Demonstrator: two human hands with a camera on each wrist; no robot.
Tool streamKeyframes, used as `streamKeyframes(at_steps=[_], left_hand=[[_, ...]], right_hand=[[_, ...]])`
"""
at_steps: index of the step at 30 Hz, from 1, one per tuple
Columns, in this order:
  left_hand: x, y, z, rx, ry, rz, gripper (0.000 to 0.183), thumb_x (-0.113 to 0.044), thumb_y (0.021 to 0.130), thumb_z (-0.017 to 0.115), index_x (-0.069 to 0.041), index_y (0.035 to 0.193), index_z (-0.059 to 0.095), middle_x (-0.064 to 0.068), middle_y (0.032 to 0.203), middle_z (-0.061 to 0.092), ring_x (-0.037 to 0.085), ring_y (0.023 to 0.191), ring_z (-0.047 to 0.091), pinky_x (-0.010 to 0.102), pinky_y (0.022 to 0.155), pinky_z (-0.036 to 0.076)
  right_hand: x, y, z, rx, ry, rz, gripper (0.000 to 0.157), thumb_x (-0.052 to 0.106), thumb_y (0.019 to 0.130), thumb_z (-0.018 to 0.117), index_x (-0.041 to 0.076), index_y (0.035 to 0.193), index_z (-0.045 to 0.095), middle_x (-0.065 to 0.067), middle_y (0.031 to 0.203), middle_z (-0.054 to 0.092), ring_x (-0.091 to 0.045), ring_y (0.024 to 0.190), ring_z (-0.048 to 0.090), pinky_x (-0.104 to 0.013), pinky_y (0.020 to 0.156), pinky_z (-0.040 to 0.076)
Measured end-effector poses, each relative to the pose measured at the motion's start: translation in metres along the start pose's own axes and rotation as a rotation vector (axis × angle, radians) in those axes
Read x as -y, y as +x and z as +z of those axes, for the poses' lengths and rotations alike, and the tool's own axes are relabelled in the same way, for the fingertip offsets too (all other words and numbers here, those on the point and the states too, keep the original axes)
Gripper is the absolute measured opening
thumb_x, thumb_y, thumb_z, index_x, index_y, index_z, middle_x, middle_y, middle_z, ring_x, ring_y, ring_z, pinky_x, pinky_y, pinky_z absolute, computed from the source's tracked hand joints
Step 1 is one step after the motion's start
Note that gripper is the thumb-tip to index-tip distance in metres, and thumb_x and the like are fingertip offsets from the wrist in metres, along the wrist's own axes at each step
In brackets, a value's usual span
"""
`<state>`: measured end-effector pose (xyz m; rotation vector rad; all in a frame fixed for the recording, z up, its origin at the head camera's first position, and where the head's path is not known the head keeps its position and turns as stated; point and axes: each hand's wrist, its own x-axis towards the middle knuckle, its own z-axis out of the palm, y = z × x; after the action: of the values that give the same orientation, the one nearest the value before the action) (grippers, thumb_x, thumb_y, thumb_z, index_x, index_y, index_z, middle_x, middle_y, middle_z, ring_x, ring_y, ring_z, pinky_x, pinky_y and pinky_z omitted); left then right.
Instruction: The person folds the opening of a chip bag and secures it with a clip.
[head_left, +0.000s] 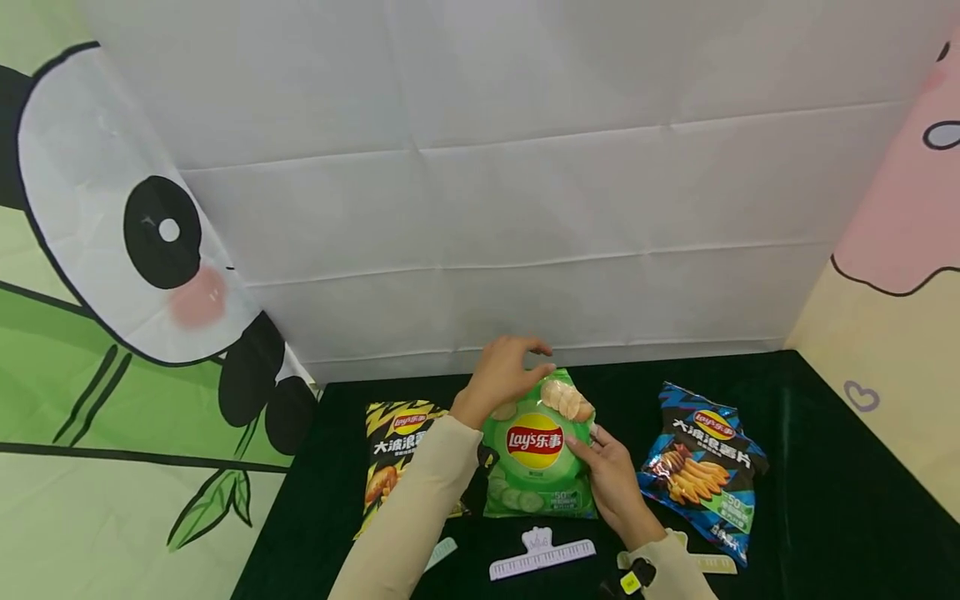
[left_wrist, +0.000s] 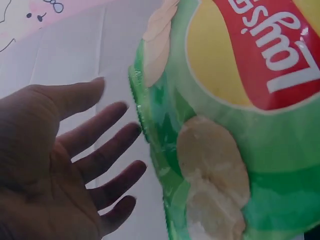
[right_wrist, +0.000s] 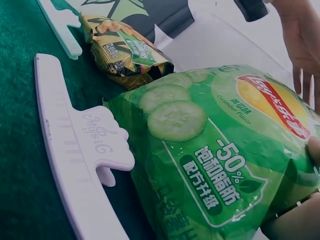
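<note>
A green Lay's bag of cucumber-flavour chips (head_left: pixel 535 483) stands at the middle of the table. My right hand (head_left: pixel 613 483) grips its right side, thumb on the front; in the right wrist view only part of that hand shows at the right edge. Above the bag's top left is my left hand (head_left: pixel 504 375). In the left wrist view, the left hand (left_wrist: pixel 65 155) has its fingers spread and loosely bent beside the bag's top seal, holding nothing. A pale purple sealing clip (head_left: pixel 542 555) lies in front of the bag.
To the left is a black-and-yellow chip bag (head_left: pixel 397 442), partly behind my left sleeve. A blue-and-black chip bag (head_left: pixel 697 475) lies to the right. A mint clip (head_left: pixel 441 552) and a yellowish clip (head_left: pixel 712 564) are partly covered by my forearms. Behind the dark green cloth rises a white wall.
</note>
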<state>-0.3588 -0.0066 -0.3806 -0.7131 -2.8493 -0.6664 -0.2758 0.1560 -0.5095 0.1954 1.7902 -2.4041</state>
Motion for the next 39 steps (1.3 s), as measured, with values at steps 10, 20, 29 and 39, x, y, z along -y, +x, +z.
streamKeyframes(at_steps=[10, 20, 29, 39], left_hand=[[-0.005, 0.001, 0.005, 0.074, -0.031, -0.021, 0.022, -0.028, 0.084, 0.071, -0.023, 0.106, 0.071, -0.003, 0.099, 0.071, 0.022, 0.105, 0.057, 0.047, 0.103, 0.037], [-0.010, -0.002, -0.003, 0.134, -0.001, -0.034, 0.019, -0.029, 0.085, 0.070, -0.025, 0.104, 0.072, -0.005, 0.101, 0.069, 0.013, 0.094, 0.061, 0.031, 0.084, 0.048], [-0.008, -0.006, -0.008, 0.138, -0.024, -0.065, 0.009, -0.025, 0.086, 0.069, -0.024, 0.094, 0.074, -0.006, 0.091, 0.071, 0.010, 0.085, 0.061, 0.027, 0.074, 0.049], [0.000, -0.010, -0.009, 0.125, -0.026, -0.028, 0.007, -0.025, 0.089, 0.066, -0.024, 0.092, 0.073, -0.007, 0.087, 0.069, 0.009, 0.080, 0.059, 0.026, 0.069, 0.047]], right_hand=[[0.001, -0.003, -0.004, 0.011, -0.013, -0.001, 0.058, 0.032, 0.086, 0.068, 0.012, 0.136, 0.045, -0.010, 0.131, 0.059, -0.014, 0.109, 0.062, -0.029, 0.094, 0.051], [0.001, -0.002, -0.004, 0.008, 0.005, -0.018, 0.055, 0.029, 0.088, 0.066, 0.011, 0.135, 0.045, -0.011, 0.132, 0.059, -0.012, 0.108, 0.062, -0.025, 0.092, 0.052], [-0.001, 0.000, -0.002, -0.042, -0.011, -0.047, 0.048, 0.026, 0.087, 0.068, 0.008, 0.129, 0.051, -0.010, 0.128, 0.061, -0.009, 0.104, 0.063, -0.022, 0.089, 0.052], [-0.004, 0.001, -0.001, -0.106, -0.037, -0.053, 0.042, 0.027, 0.090, 0.064, 0.008, 0.126, 0.054, -0.007, 0.120, 0.065, -0.007, 0.099, 0.064, -0.021, 0.087, 0.053]])
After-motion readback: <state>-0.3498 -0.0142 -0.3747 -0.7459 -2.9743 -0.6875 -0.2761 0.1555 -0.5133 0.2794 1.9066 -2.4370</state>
